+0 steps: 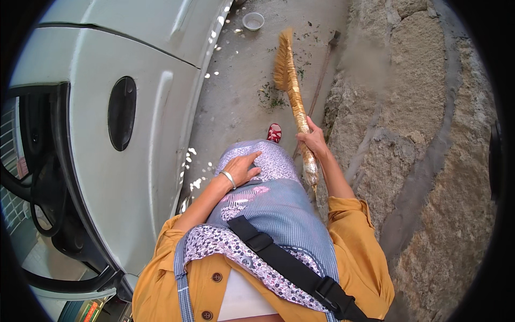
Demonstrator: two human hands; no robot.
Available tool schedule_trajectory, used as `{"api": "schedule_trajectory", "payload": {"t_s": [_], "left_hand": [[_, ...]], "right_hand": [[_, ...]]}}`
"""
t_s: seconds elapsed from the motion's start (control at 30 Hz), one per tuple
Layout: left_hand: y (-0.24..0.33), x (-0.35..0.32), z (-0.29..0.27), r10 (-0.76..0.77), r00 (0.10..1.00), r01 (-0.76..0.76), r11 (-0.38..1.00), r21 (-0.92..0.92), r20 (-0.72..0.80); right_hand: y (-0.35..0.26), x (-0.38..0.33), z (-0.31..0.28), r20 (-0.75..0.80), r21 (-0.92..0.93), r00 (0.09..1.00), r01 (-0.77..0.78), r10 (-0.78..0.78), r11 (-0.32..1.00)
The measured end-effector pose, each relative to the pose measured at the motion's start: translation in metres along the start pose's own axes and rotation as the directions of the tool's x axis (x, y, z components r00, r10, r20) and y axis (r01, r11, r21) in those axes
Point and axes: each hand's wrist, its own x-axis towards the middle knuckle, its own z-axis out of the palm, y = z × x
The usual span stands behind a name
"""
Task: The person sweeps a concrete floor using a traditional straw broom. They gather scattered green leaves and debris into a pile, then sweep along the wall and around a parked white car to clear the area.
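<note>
Seen from above, the person's right hand (313,140) reaches forward with elbow bent, fingers wrapped tight around the handle of a straw broom (292,91), whose bristles angle down to the concrete ground (236,96) ahead, beside a stone wall (418,134). The left hand (242,167), wearing a bracelet, rests open and flat on the patterned skirt (271,161), holding nothing, next to a white vehicle (145,134)
</note>
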Motion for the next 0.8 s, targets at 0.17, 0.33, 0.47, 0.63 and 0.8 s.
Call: {"api": "schedule_trajectory", "payload": {"t_s": [0.17, 0.33, 0.47, 0.63, 0.8], "left_hand": [[-0.001, -0.016, -0.006, -0.037, 0.999, 0.038, 0.999, -0.02, 0.012], [-0.007, -0.027, -0.006, -0.019, 1.0, 0.019, 1.0, 0.004, -0.016], [-0.017, -0.043, -0.008, -0.04, 0.997, 0.038, 0.999, -0.029, -0.064], [-0.027, -0.051, -0.003, -0.081, 0.995, 0.08, 0.997, -0.022, -0.06], [-0.029, -0.048, -0.003, -0.074, 0.996, 0.073, 0.997, -0.015, -0.043]], "right_hand": [[-0.002, -0.004, 0.064, 0.285, -0.016, 0.956, -0.072, 0.074, 0.997], [0.029, 0.047, 0.112, 0.363, -0.002, 0.922, -0.141, 0.132, 0.99], [0.02, 0.058, 0.084, 0.336, 0.088, 0.897, -0.334, 0.288, 0.938], [0.022, 0.065, 0.046, 0.147, 0.142, 0.968, -0.226, 0.206, 0.964], [0.029, 0.047, 0.05, 0.058, 0.014, 0.998, -0.033, 0.032, 0.999]]}}
